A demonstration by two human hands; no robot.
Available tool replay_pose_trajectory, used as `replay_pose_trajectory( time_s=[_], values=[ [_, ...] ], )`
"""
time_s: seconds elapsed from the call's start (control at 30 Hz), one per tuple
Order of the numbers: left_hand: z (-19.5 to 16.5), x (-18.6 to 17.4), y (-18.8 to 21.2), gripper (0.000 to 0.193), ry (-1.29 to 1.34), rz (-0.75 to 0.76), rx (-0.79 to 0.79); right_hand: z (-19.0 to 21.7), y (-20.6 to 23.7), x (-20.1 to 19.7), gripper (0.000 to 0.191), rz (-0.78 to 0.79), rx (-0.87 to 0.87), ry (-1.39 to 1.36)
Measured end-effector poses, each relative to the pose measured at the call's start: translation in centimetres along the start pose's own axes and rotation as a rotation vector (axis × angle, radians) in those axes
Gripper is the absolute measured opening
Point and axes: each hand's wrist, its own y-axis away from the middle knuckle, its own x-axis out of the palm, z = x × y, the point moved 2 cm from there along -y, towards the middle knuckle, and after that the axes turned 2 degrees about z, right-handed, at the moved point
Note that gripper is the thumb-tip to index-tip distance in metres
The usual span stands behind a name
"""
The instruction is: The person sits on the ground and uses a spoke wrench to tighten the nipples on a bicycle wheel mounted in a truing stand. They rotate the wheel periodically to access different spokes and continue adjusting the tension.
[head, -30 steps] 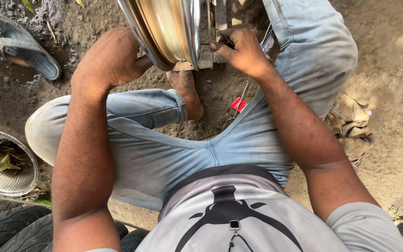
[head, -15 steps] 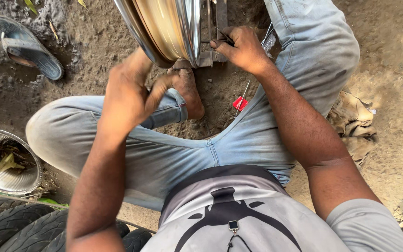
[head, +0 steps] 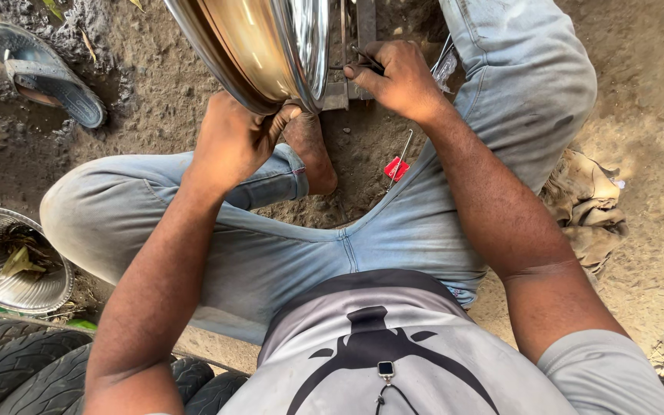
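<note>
Hands (head: 232, 142) on shiny wheel rim (head: 270, 46), red tag (head: 396, 169) below

wheel rim (head: 270, 46) cut off above, tool tip hidden

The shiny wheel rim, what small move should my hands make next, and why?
Probably turn the tool a touch with the right hand. It pinches a thin tool at the stand beside the wheel rim, while the left hand grips the rim's lower edge, steadying it.
</note>
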Motion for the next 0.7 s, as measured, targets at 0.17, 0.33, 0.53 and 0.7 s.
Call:
replay_pose_trajectory(
  time_s=[0.17, 0.33, 0.53, 0.7],
  values=[
    [-1.0, -2.4, -0.5, 0.02, -0.018, -0.015, 0.016, 0.2, -0.4, 0.1, 0.033, -0.007, 0.015, 0.017],
    [-2.4, -6.1, -0.3, 0.035, 0.467, -0.421, 0.05, 0.4, -0.3, 0.1, 0.031, -0.058, -0.011, -0.054],
    [-2.8, -3.6, -1.5, 0.044, 0.363, -0.327, 0.03, -0.5, -0.3, -0.9, 0.037, -0.054, -0.013, 0.016],
    [-2.9, -2.5, -1.2, 0.037, 0.363, -0.226, 0.015, -1.4, 0.2, -1.0, 0.036, -0.045, 0.036, 0.02]
  ],
)
